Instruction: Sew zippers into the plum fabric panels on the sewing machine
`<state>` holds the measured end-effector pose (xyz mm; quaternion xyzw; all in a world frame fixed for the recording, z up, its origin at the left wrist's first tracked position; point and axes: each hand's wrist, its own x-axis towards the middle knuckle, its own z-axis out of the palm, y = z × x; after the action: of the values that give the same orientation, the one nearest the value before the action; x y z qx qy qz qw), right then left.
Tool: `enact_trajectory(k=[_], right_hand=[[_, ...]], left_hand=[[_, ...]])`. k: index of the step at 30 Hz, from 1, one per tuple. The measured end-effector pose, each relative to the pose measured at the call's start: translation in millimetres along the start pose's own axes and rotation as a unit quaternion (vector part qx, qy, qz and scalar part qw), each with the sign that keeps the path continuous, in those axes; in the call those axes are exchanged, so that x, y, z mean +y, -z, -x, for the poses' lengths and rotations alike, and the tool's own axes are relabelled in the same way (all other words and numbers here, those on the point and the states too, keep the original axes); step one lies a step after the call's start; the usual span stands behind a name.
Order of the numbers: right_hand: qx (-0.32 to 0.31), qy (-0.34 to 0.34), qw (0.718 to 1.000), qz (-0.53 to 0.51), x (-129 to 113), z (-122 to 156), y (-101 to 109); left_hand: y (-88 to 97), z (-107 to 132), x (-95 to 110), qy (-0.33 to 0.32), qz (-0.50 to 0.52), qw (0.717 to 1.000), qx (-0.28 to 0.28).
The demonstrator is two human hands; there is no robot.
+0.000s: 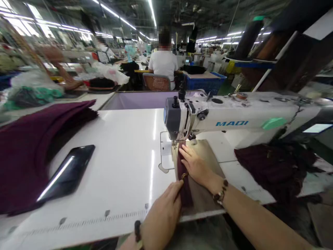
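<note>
A maroon fabric strip (186,194) lies lengthwise over a beige-brown panel (208,156), its far end under the presser foot of a white sewing machine (234,114). My right hand (195,166) rests flat on strip and panel just in front of the needle area, fingers stretched out. Nearer the table's front edge, my left hand (165,210) has its fingers closed at the strip's left edge. Its fingertips are beside a small gold-coloured metal piece (184,175), which looks like a zipper pull. What lies under the left fingers is partly hidden.
A stack of maroon fabric pieces (23,149) and a black phone (69,173) lie on the left. Bunched maroon fabric (273,170) sits right of the panel. Thread cones (248,40) stand at upper right. Ahead, a person in white (163,64) sits near a blue crate (204,83).
</note>
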<state>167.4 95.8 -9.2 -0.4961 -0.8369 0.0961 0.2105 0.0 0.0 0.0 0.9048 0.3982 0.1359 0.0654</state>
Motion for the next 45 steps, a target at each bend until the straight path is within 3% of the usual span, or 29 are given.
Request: enact_trajectory(k=[8, 15, 21, 30, 37, 45], right_hand=[[-0.069, 0.006, 0.997, 0.024, -12.3, 25.8, 9.2], [-0.03, 0.066, 0.997, 0.036, -17.4, 30.8, 13.1], [0.055, 0.097, 0.994, 0.005, -20.3, 32.6, 17.0], [0.041, 0.2, 0.977, -0.052, -19.7, 30.4, 16.0], [-0.012, 0.117, 0.993, -0.015, -16.0, 29.1, 12.2], [-0.048, 0.074, 0.996, 0.014, -18.3, 26.3, 9.2]], left_hand=[[17.1, 7.9, 6.0, -0.078, 0.116, 0.99, 0.028], [15.5, 7.0, 5.4, -0.1, 0.095, 0.988, 0.062], [16.8, 5.4, 5.0, -0.139, 0.097, 0.983, 0.065], [11.0, 12.9, 7.1, -0.164, 0.142, 0.975, 0.056], [27.5, 7.1, 8.9, -0.102, 0.159, 0.981, 0.049], [31.1, 4.2, 5.0, -0.131, 0.13, 0.981, 0.058]])
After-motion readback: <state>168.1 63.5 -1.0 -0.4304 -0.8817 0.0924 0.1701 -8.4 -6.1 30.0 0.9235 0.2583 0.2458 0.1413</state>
